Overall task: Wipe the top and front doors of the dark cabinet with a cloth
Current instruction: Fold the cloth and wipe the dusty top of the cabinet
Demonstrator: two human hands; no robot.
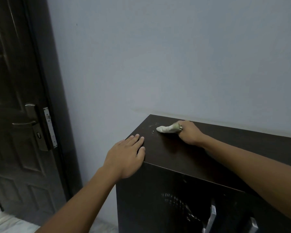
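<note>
Right hand [190, 132] curled around one pale cloth [166, 129], whose free end lies on the cabinet [225, 148] top near the far left corner. Left hand [126, 153] flat, fingers straight and together, on the near left corner. Two metal handles [212, 216] on the front doors; one dark door [15, 115] at left.
</note>
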